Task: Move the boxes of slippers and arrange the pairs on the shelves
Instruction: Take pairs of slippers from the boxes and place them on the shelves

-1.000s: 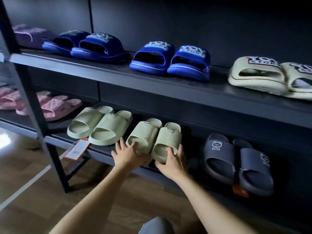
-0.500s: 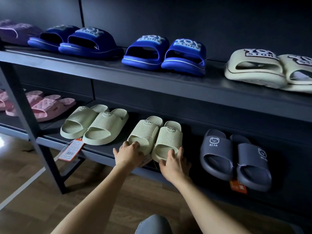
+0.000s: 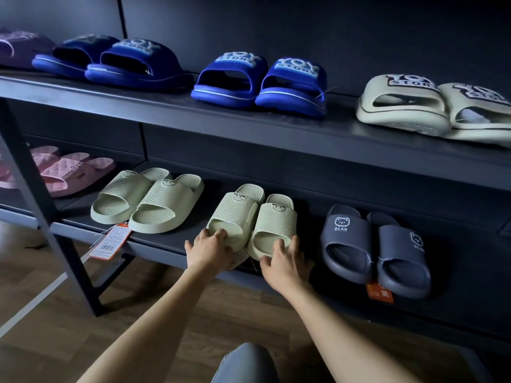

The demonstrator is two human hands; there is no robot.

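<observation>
The left hand (image 3: 208, 251) curls its fingers over the toe of one green slipper (image 3: 235, 217) on the lower shelf (image 3: 168, 239). The right hand (image 3: 287, 264) grips its mate (image 3: 276, 225), which touches it alongside.

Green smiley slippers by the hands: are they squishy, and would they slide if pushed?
Probably squishy and light: the green slippers look like thick moulded foam. Pushed, they'd likely slide, not tip, lying low on the smooth shelf. Their ribbed tops should give the left hand and right hand some grip.

The pale green ribbed rubber slipper pair (image 3: 237, 214) lies side by side, touching, toes near, heels far, on the dark metal lower shelf (image 3: 179, 239).
</observation>
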